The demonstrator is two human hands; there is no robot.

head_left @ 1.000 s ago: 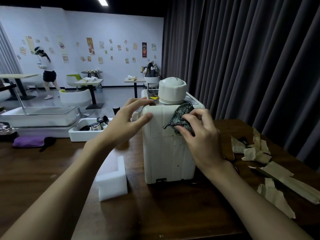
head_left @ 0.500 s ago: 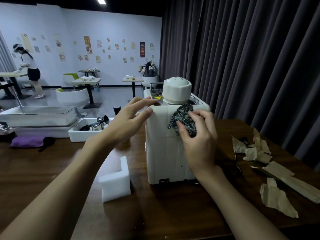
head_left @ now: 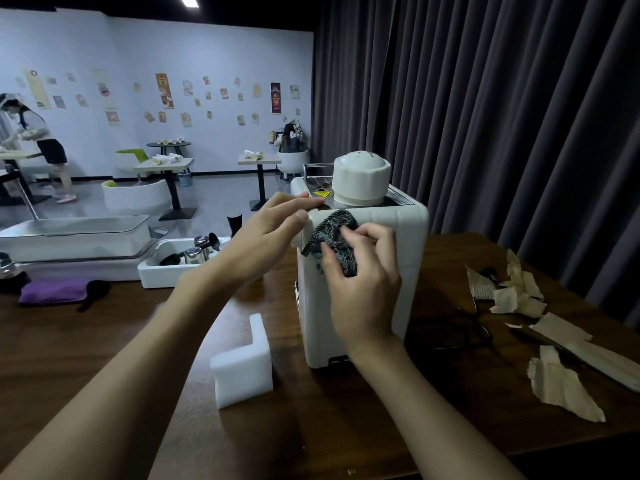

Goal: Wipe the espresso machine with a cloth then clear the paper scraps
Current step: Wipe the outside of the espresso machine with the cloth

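A: Site classification?

B: Café-style room.

A: Indicators?

B: The white wall (head_left: pixel 86 46) carries drink posters (head_left: pixel 164 95). Small pedestal tables (head_left: pixel 163 163) hold cups, beside white tub seats (head_left: pixel 136 199). An espresso machine (head_left: pixel 412 254) stands on a wooden table (head_left: pixel 311 427). A white tray (head_left: pixel 166 277) holds metal pitchers (head_left: pixel 193 254). A second person (head_left: pixel 34 133) works at a far table.

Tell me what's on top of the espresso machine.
A white domed cap, a yellow warning sticker and fingertips of the left hand. The top behind the cap is hidden.
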